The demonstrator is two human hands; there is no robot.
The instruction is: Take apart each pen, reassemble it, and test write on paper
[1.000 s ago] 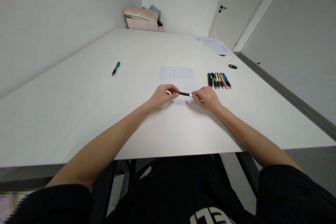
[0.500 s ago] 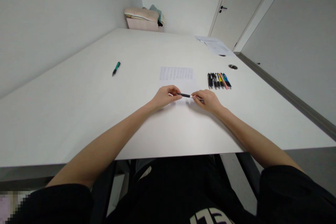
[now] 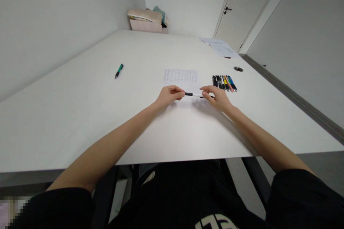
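A slim pen (image 3: 189, 94) with a black front part and a white barrel is held level above the paper, lying crosswise between my hands. My left hand (image 3: 172, 93) pinches its black end between thumb and fingers. At the white end, the thumb and fingers of my right hand (image 3: 215, 97) close around the barrel. A thin dark strip shows by the right fingers; whether it is the pen's clip I cannot tell. Beneath both hands lies a white sheet (image 3: 180, 75) with rows of handwriting along its top.
Several pens (image 3: 224, 83) lie side by side in a row right of the sheet. A green and black pen (image 3: 119, 71) rests alone to the left. Loose papers (image 3: 220, 47) are at the far right of the white table (image 3: 88, 114), near a round cable hole (image 3: 238, 69).
My right hand has slid to the right along the pen, and its fingers have loosened a little. More of the white barrel shows. My left hand has shifted slightly.
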